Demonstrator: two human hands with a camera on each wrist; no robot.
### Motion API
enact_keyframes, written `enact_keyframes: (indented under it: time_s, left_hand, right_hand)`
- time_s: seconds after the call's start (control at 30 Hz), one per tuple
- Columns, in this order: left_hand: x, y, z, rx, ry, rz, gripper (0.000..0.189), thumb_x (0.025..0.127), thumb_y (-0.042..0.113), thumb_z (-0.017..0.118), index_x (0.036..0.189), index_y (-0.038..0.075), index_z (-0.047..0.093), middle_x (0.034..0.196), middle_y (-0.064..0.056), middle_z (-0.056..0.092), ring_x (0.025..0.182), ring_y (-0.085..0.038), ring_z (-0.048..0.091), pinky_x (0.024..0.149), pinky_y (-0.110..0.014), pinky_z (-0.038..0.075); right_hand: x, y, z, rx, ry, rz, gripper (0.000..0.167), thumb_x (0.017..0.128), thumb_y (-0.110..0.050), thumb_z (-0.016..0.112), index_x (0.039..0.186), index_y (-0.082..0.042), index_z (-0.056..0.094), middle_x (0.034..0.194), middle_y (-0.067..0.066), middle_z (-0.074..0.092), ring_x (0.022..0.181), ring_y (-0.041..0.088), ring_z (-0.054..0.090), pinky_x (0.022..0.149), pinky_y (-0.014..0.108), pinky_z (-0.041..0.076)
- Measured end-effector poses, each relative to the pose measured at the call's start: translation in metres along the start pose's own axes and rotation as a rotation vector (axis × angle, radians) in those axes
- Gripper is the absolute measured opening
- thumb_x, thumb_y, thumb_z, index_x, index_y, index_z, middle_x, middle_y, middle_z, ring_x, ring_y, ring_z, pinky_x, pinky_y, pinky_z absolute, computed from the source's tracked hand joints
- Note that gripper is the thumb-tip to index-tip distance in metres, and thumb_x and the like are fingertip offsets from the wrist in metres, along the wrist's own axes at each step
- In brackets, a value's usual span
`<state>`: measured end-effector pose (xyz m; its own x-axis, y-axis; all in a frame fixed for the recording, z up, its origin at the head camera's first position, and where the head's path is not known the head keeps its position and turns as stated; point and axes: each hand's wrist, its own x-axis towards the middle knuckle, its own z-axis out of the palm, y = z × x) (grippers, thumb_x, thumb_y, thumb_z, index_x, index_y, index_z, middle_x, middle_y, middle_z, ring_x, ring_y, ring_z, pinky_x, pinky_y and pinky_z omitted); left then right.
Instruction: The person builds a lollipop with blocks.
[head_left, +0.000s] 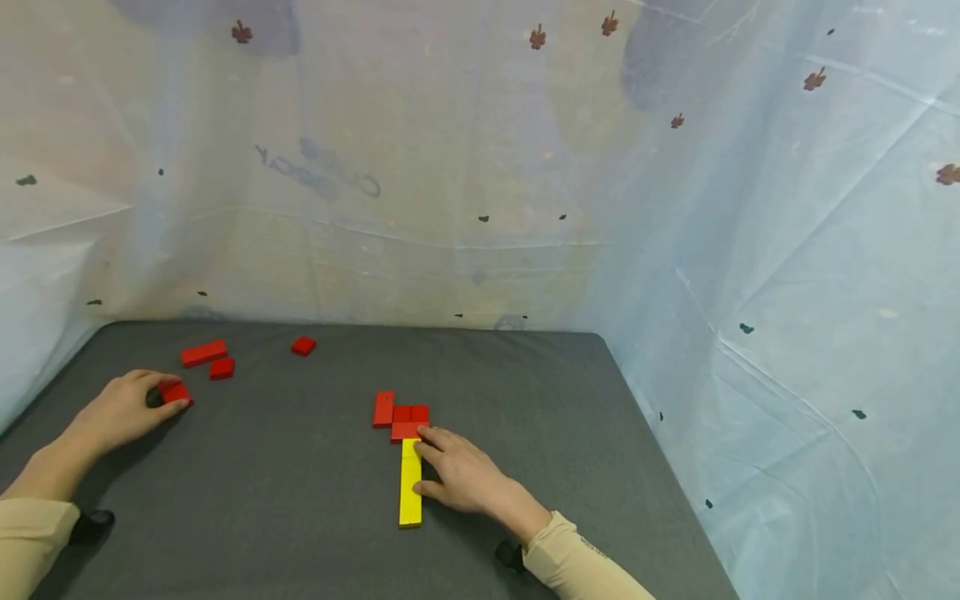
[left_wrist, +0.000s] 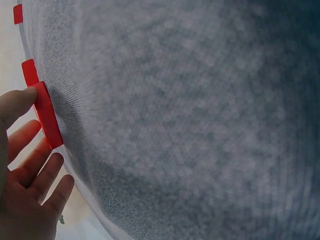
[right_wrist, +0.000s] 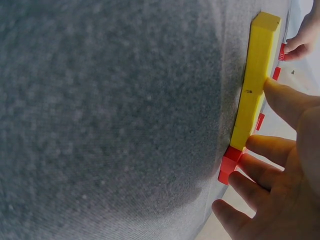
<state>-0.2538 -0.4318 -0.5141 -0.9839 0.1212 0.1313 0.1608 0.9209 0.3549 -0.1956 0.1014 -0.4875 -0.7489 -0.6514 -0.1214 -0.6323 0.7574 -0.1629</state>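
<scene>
At the left of the table, my left hand (head_left: 126,408) pinches a red block (head_left: 175,392) between thumb and fingers. The left wrist view shows the thumb on one edge of this red block (left_wrist: 47,116). My right hand (head_left: 468,473) lies beside a long yellow strip (head_left: 410,492), which has a seam near its far end. Its thumb and a fingertip touch the strip's right side, seen also along the yellow strip (right_wrist: 255,65) in the right wrist view. Another fingertip reaches the red blocks (head_left: 403,431) lying against the strip's far end.
An upright red block (head_left: 383,410) adjoins the red group's left side. Near the far left edge lie a long red block (head_left: 203,353) and a small red one (head_left: 222,368). Another small red block (head_left: 303,346) lies apart. A pale patterned sheet (head_left: 420,167) hangs behind the grey table (head_left: 300,500).
</scene>
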Motion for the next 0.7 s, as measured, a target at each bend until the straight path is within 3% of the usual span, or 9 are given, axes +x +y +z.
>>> enact_keyframes:
  time_s: [0.47, 0.7]
  left_hand:
    - [-0.001, 0.002, 0.005, 0.001, 0.033, -0.027, 0.062, 0.099, 0.035, 0.071, 0.124, -0.020, 0.059, 0.124, -0.048, 0.047, 0.111, -0.067, 0.043, 0.090, -0.081, 0.036]
    - [0.001, 0.016, 0.006, -0.032, 0.084, -0.011, 0.059, 0.099, 0.032, 0.072, 0.124, -0.019, 0.058, 0.125, -0.047, 0.046, 0.112, -0.067, 0.042, 0.091, -0.080, 0.035]
  right_hand:
    - [0.000, 0.001, 0.000, -0.004, -0.009, -0.001, 0.065, 0.102, -0.045, 0.066, 0.156, -0.013, 0.049, 0.167, 0.003, 0.035, 0.152, 0.021, 0.036, 0.123, 0.038, 0.033]
    - [0.000, 0.001, 0.000, -0.001, -0.007, -0.001, 0.065, 0.102, -0.046, 0.066, 0.156, -0.014, 0.049, 0.167, 0.003, 0.035, 0.153, 0.020, 0.035, 0.123, 0.037, 0.032]
